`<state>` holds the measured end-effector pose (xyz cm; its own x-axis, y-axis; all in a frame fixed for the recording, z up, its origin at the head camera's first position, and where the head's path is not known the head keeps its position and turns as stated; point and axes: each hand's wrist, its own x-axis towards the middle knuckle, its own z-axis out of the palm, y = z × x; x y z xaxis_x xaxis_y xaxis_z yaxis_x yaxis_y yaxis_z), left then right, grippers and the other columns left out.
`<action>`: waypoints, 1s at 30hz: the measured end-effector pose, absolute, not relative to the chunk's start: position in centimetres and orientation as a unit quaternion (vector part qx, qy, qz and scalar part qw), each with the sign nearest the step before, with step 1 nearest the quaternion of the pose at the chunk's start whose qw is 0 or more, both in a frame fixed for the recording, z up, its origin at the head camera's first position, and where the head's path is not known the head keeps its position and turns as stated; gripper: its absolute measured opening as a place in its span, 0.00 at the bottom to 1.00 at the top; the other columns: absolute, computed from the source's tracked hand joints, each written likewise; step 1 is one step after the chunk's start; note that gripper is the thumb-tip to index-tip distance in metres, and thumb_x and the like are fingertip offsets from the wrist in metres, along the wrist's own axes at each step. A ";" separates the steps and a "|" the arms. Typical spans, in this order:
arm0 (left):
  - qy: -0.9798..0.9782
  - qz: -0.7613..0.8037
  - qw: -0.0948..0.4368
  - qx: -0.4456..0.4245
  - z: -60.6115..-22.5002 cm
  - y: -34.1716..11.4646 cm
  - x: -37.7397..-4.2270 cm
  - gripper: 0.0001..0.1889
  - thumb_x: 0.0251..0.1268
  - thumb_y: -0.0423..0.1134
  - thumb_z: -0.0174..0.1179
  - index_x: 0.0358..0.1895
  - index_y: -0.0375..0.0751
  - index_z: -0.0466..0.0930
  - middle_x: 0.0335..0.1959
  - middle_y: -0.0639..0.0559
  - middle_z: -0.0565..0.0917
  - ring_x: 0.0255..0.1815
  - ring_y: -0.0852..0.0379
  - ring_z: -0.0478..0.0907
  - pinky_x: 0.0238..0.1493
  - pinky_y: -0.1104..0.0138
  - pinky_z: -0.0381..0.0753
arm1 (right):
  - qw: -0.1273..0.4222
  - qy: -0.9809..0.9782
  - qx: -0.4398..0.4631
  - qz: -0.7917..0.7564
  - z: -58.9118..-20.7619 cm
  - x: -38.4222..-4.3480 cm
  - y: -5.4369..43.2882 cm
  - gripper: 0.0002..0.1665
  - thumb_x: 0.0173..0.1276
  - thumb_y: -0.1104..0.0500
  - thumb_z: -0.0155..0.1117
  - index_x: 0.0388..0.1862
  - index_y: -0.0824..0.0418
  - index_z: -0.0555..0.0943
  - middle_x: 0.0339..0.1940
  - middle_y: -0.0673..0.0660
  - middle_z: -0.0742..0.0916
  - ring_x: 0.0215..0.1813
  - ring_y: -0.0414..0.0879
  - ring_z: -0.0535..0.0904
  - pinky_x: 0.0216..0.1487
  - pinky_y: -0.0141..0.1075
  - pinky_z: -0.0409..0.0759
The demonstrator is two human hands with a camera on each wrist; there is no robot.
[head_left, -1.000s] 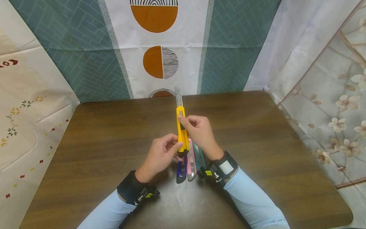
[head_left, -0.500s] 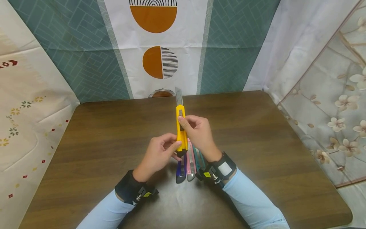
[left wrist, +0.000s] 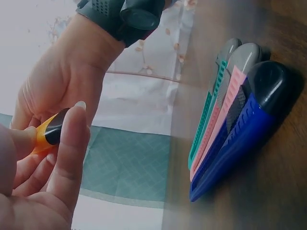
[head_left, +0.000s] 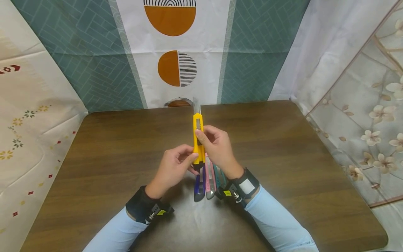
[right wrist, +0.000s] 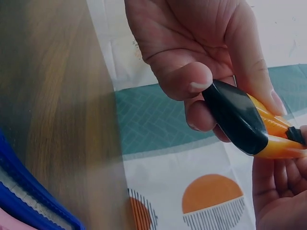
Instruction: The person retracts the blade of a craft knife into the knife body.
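A yellow box cutter (head_left: 198, 149) is held up over the table, its blade (head_left: 196, 107) out and pointing away from me. My left hand (head_left: 173, 169) pinches its lower end between thumb and fingers, beside the black end cap (right wrist: 236, 119). Further up the body, my right hand (head_left: 218, 147) grips it with the thumb on the slider area. Beneath the hands lie a blue box cutter (head_left: 199, 189), a pink one (head_left: 210, 185) and a teal one, side by side. The left wrist view shows the teal box cutter (left wrist: 213, 93) furthest from that camera.
The brown wooden table (head_left: 126, 140) extends to both sides. A patterned cloth (head_left: 261, 52) hangs behind its far edge. Floral curtains stand on the right (head_left: 371, 119) and a light printed cloth (head_left: 28, 140) on the left. Both wrists wear black camera straps.
The yellow box cutter has shifted slightly up and left in the head view. Less blade sticks out of its body, and the right thumb sits a little lower along it.
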<state>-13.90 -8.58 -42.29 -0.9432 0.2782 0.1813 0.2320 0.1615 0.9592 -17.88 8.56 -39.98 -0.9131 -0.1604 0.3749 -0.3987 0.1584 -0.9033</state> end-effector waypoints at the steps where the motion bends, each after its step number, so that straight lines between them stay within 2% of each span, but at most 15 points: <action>1: 0.761 0.626 0.016 0.169 -42.3 -8.6 -13.9 0.12 0.69 0.41 0.67 0.51 0.41 0.84 0.44 0.45 0.88 0.35 0.55 0.89 0.32 0.61 0.91 | 0.096 -0.754 0.188 0.623 -40.0 -17.9 8.6 0.15 0.76 0.52 0.65 0.49 0.62 0.86 0.38 0.57 0.88 0.36 0.48 0.84 0.40 0.37 0.90; 14: 0.760 0.630 0.012 0.159 -42.2 -8.6 -13.9 0.10 0.69 0.38 0.67 0.49 0.39 0.84 0.41 0.42 0.87 0.25 0.52 0.86 0.29 0.62 0.90 | 0.078 -0.730 0.209 0.646 -40.1 -18.0 8.7 0.13 0.75 0.59 0.66 0.53 0.64 0.85 0.42 0.61 0.87 0.40 0.52 0.84 0.45 0.39 0.91; 19: 0.759 0.635 0.005 0.147 -42.4 -8.4 -13.8 0.11 0.69 0.40 0.67 0.50 0.40 0.84 0.42 0.44 0.88 0.31 0.52 0.87 0.30 0.62 0.90 | 0.078 -0.757 0.165 0.627 -40.0 -18.2 8.8 0.17 0.73 0.49 0.68 0.48 0.61 0.88 0.40 0.57 0.90 0.39 0.52 0.86 0.42 0.40 0.91; 23: 0.757 0.638 0.003 0.140 -42.6 -8.3 -13.9 0.11 0.69 0.40 0.67 0.50 0.41 0.84 0.43 0.44 0.87 0.34 0.51 0.87 0.31 0.61 0.90 | 0.068 -0.781 0.134 0.607 -39.9 -18.3 9.0 0.21 0.71 0.41 0.69 0.39 0.58 0.90 0.36 0.53 0.91 0.36 0.51 0.86 0.38 0.47 0.91; 30: 0.763 0.632 0.005 0.134 -42.6 -8.4 -14.1 0.10 0.69 0.40 0.68 0.49 0.41 0.85 0.42 0.44 0.87 0.32 0.51 0.88 0.30 0.62 0.90 | 0.032 -0.793 0.129 0.594 -39.6 -18.3 9.0 0.22 0.74 0.42 0.65 0.40 0.60 0.89 0.36 0.59 0.91 0.33 0.50 0.84 0.38 0.58 0.89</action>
